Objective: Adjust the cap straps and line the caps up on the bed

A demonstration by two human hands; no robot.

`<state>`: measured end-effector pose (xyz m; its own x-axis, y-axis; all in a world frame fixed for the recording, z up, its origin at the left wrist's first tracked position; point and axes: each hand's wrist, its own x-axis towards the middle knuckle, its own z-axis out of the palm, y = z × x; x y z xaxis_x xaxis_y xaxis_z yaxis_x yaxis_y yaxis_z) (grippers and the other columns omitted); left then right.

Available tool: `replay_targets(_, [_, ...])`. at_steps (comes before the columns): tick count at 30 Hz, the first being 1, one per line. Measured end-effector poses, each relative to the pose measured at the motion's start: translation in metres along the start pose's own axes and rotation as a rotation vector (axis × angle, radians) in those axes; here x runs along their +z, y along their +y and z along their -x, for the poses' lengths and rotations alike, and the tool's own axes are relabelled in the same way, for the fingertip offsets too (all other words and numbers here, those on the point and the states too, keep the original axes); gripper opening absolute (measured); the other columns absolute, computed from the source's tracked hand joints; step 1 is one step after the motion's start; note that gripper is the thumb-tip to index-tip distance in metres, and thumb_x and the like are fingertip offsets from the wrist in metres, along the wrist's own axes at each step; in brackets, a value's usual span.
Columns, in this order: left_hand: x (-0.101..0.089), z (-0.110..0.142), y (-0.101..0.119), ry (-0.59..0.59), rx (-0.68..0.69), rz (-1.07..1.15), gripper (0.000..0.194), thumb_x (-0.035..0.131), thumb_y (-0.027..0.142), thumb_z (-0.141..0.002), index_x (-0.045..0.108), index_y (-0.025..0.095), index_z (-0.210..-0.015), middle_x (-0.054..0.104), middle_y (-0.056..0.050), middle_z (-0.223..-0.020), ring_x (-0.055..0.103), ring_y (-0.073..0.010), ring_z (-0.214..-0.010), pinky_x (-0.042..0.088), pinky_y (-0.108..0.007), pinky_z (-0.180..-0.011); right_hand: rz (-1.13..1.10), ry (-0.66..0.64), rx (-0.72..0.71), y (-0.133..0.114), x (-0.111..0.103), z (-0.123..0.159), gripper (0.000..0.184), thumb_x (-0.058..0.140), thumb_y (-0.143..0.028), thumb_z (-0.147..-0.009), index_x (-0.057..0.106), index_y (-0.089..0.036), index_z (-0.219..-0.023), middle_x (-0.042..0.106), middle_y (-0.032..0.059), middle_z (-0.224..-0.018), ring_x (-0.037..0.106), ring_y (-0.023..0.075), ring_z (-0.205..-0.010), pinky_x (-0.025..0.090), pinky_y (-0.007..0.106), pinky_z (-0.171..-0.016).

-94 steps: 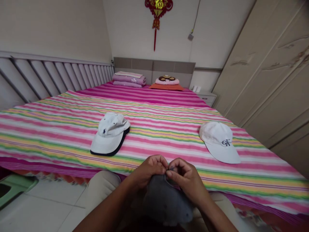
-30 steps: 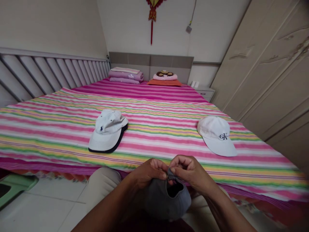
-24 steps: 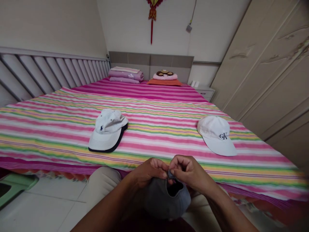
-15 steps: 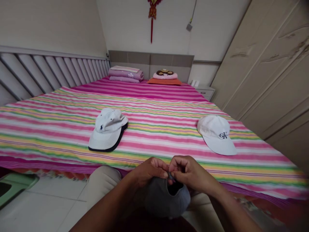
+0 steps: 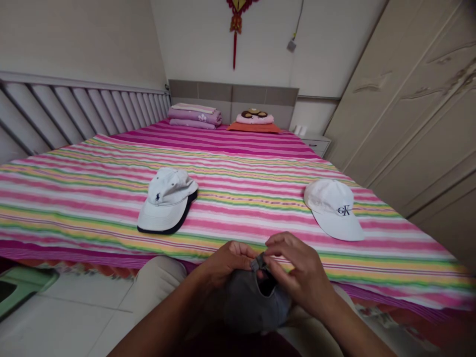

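A dark grey cap (image 5: 247, 302) is held over my lap, its back opening and adjustment strap (image 5: 257, 263) turned up toward me. My left hand (image 5: 230, 260) grips the cap's edge by the left end of the strap, thumb on top. With thumb and fingers, my right hand (image 5: 297, 265) pinches the strap near its other end; the fingertips partly cover it. Beyond my hands, a white cap with a small dark logo (image 5: 167, 196) lies on the bed at left, over a dark navy brim (image 5: 182, 223). At right lies a white CK cap (image 5: 332, 203).
A striped sheet (image 5: 238, 198) covers the bed before me. Folded purple bedding (image 5: 195, 117) and a pink pillow (image 5: 256, 119) sit by the headboard (image 5: 264, 96). A slatted rail (image 5: 85, 109) runs along the left, a wardrobe (image 5: 416, 99) along the right. A green stool (image 5: 26, 285) stands lower left.
My right hand has shifted slightly right and up, its fingers straightening, and more of the strap now shows. The left hand stays nearly in place; the caps on the bed lie where they were.
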<state>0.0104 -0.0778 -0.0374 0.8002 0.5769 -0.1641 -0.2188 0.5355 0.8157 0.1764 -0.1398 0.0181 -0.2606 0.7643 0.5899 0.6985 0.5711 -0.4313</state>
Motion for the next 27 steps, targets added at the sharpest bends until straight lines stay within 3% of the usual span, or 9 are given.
replay_targets(2, [-0.002,-0.001,-0.001,0.024,0.011,0.025,0.024,0.071,0.017,-0.057,0.069,0.008,-0.079,0.067,-0.007,-0.064,0.058,-0.0117,-0.052,0.042,-0.021,-0.052,0.203,-0.015,-0.164,-0.003,0.004,0.004,0.019,0.051,-0.014,-0.075,0.06,-0.019,-0.091,0.061,0.0092,-0.094,0.055,0.0216,-0.087,0.045,0.035,-0.07])
replay_targets(5, [-0.002,-0.003,-0.001,0.028,0.033,0.038,0.025,0.072,0.018,-0.055,0.068,0.007,-0.078,0.066,-0.007,-0.062,0.058,-0.0124,-0.054,0.043,-0.022,-0.055,0.409,-0.006,-0.261,-0.005,0.012,0.008,0.029,0.051,-0.013,-0.075,0.058,-0.017,-0.103,0.061,0.0108,-0.104,0.054,0.024,-0.097,0.04,0.043,-0.085])
replay_targets(12, [0.005,0.0,0.001,0.057,0.028,0.032,0.018,0.071,0.016,-0.056,0.066,0.008,-0.071,0.063,-0.004,-0.06,0.055,-0.0106,-0.053,0.039,-0.022,-0.055,0.45,0.094,-0.413,0.0,0.023,0.009,0.018,0.046,-0.011,-0.081,0.061,-0.016,-0.089,0.065,0.0078,-0.096,0.055,0.0197,-0.097,0.034,0.044,-0.095])
replay_targets(18, [0.011,-0.002,0.0,0.104,0.095,-0.028,0.008,0.068,0.015,-0.057,0.062,0.01,-0.056,0.057,0.0,-0.052,0.047,-0.0081,-0.049,0.032,-0.02,-0.049,0.186,0.096,-0.298,-0.019,0.031,0.01,0.018,0.047,-0.009,-0.079,0.059,-0.021,-0.086,0.066,0.0016,-0.097,0.056,0.0148,-0.098,0.037,0.036,-0.097])
replay_targets(22, [0.008,-0.001,0.002,0.102,0.129,-0.058,0.014,0.068,0.02,-0.061,0.066,0.01,-0.07,0.062,-0.003,-0.062,0.051,-0.01,-0.055,0.036,-0.021,-0.054,0.0,0.02,-0.215,-0.023,0.022,0.011,0.012,0.05,-0.018,-0.08,0.055,-0.021,-0.09,0.058,0.0071,-0.113,0.05,0.0213,-0.109,0.036,0.044,-0.097])
replay_targets(25, [0.004,0.0,0.001,0.107,0.09,-0.021,0.021,0.07,0.022,-0.06,0.067,0.01,-0.076,0.062,-0.003,-0.062,0.052,-0.0099,-0.053,0.038,-0.022,-0.054,0.044,0.125,-0.175,-0.016,0.015,0.009,0.015,0.05,-0.013,-0.078,0.054,-0.019,-0.091,0.059,0.0101,-0.107,0.051,0.0221,-0.106,0.04,0.045,-0.092])
replay_targets(27, [0.002,0.0,0.0,0.106,0.093,-0.003,0.019,0.07,0.021,-0.059,0.067,0.009,-0.074,0.062,-0.004,-0.06,0.053,-0.0102,-0.052,0.039,-0.021,-0.054,0.194,0.102,-0.202,-0.012,0.015,0.008,0.022,0.051,-0.01,-0.074,0.056,-0.019,-0.094,0.059,0.0112,-0.107,0.05,0.0241,-0.107,0.039,0.047,-0.091])
